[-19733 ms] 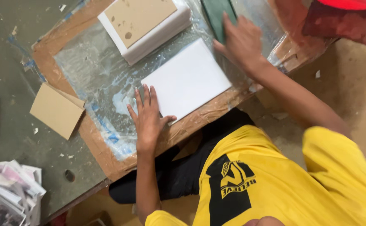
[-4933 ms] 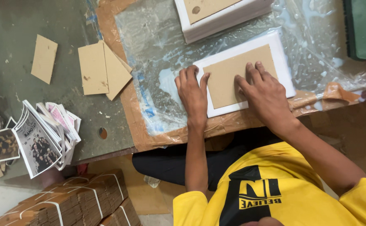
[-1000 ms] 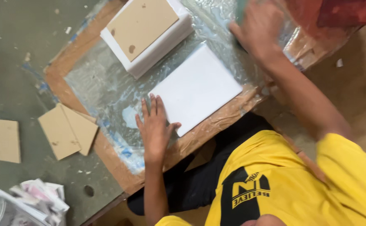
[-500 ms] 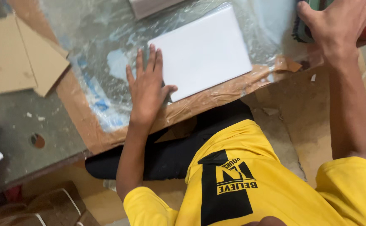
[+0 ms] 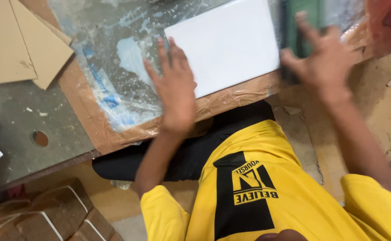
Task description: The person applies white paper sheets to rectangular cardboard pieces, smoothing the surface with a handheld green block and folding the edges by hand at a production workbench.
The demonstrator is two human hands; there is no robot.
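The left hand [image 5: 175,91] is lying flat, fingers spread, at the white panel's [image 5: 226,42] left edge, pressing on the plastic-covered board [image 5: 110,96] that is carrying it. The panel is sitting close to the board's near edge, its near-right corner almost at the taped lip. The right hand [image 5: 322,62] is hovering open and blurred, fingers apart, just off the panel's right edge, in front of a dark green object [image 5: 300,22]; I cannot tell whether it is touching it. Cardboard pieces [image 5: 21,40] are lying on the grey worktop [image 5: 16,129] beyond the board's left edge, with bare worktop nearer the worktop's front edge.
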